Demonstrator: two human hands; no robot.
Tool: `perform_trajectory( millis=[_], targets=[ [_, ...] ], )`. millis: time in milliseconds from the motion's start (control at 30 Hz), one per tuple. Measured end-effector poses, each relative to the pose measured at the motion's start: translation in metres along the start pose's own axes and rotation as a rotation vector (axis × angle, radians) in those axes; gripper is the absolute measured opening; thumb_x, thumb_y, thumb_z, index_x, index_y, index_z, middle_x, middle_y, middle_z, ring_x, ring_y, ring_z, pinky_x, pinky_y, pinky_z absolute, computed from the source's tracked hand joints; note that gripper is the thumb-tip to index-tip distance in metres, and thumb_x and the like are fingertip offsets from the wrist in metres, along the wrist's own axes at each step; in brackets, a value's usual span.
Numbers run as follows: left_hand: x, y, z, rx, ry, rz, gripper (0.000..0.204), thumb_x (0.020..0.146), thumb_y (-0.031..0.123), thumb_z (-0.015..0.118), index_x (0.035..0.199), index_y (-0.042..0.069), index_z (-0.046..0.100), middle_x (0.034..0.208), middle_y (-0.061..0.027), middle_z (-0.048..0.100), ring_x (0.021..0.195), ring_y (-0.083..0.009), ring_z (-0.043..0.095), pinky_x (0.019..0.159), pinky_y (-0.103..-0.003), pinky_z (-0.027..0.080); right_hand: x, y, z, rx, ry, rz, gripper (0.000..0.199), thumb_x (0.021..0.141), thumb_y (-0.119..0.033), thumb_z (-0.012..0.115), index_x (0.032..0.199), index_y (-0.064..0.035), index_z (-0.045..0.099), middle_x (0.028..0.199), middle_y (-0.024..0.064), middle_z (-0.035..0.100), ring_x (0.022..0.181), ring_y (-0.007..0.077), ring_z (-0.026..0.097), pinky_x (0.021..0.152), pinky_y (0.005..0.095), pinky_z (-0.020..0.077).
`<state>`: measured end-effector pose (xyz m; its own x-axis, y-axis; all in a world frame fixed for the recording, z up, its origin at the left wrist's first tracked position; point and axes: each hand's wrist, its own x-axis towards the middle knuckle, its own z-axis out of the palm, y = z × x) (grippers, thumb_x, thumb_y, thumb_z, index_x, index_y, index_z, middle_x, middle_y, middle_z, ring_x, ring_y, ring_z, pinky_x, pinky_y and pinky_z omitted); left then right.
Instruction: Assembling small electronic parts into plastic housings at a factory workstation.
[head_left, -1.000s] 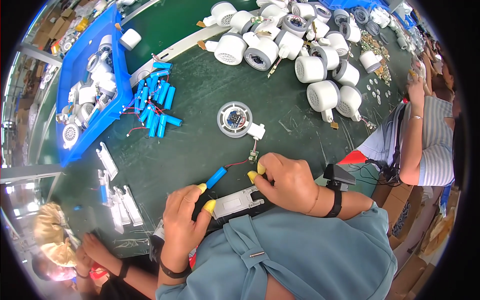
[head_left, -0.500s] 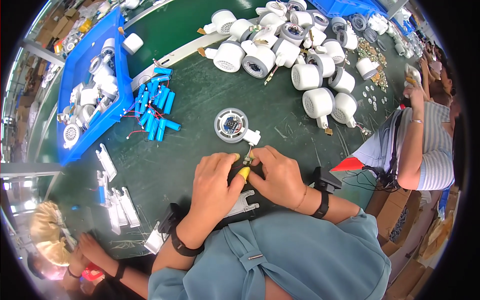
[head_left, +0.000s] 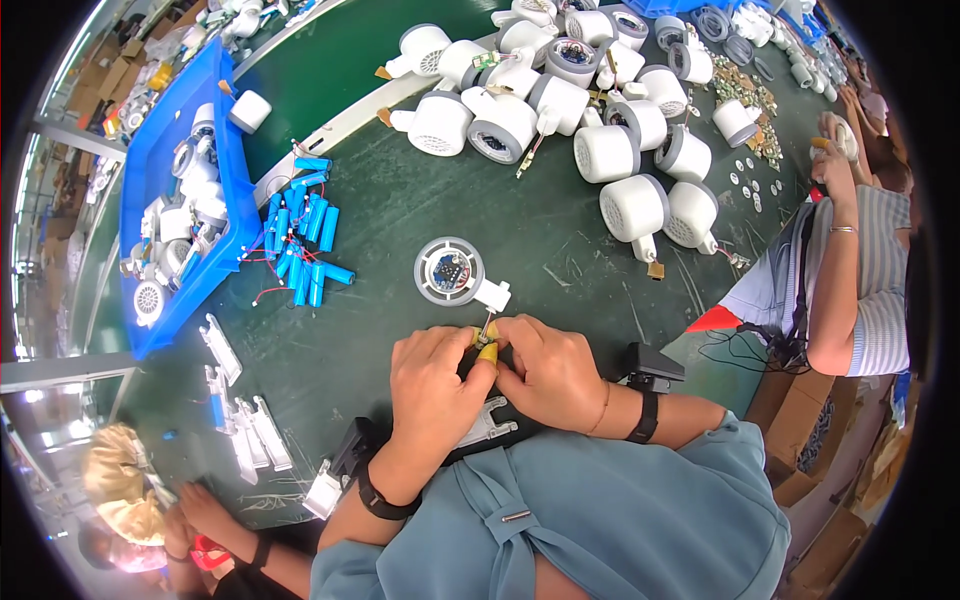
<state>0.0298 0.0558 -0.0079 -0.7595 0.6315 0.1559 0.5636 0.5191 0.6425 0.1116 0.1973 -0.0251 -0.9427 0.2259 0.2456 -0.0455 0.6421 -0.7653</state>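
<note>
Just ahead of my hands a round white and grey housing (head_left: pixel 449 271) lies on the green table, its circuit side facing up. From its white neck (head_left: pixel 492 295) wires run to a small circuit board (head_left: pixel 486 338) between my fingertips. My left hand (head_left: pixel 437 375), with yellow covers on thumb and forefinger, pinches the board from the left. My right hand (head_left: pixel 548 368) closes its thumb and fingers at the board's right side; its fingertips are partly hidden. Below my hands a white plastic handle shell (head_left: pixel 490 425) lies close to my body.
Blue battery cells (head_left: pixel 305 235) with wires are heaped left of the housing. Beyond them stands a blue bin (head_left: pixel 240 190) of white housings. More housings (head_left: pixel 605 155) crowd the far right. White handle strips (head_left: pixel 245 435) lie at left. Co-workers sit on both sides.
The view has shifted slightly, so the housing and my hands appear a little lower. My fingers stay closed at the small board.
</note>
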Motion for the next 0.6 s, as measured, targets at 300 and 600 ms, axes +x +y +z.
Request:
perform_trajectory(
  millis=[300,600],
  targets=[
    [0.0009,-0.0017,0.0008,-0.043,-0.024,-0.034,0.02,0.074,0.011,0.071,0.092,0.003,0.07,0.086,-0.0078,0.069,0.079,-0.026,0.062,0.077,-0.038,0.046,0.0005,-0.0021,-0.0033,-0.001,-0.032,0.027,0.035,0.075,-0.003,0.07,0.108,-0.004,0.056,0.082,0.0086,0.061,0.06,0.024,0.061,0.05,0.0366,0.0478],
    [-0.0026,-0.0042,-0.0046,-0.061,-0.137,-0.072,0.029,0.076,0.013,0.071,0.103,0.002,0.066,0.099,-0.0101,0.068,0.092,-0.029,0.062,0.084,-0.041,0.045,-0.002,-0.002,-0.0022,0.018,-0.044,0.025,0.036,0.075,-0.003,0.071,0.109,-0.0037,0.056,0.083,0.0086,0.061,0.061,0.0235,0.061,0.051,0.0357,0.0482]
  ],
)
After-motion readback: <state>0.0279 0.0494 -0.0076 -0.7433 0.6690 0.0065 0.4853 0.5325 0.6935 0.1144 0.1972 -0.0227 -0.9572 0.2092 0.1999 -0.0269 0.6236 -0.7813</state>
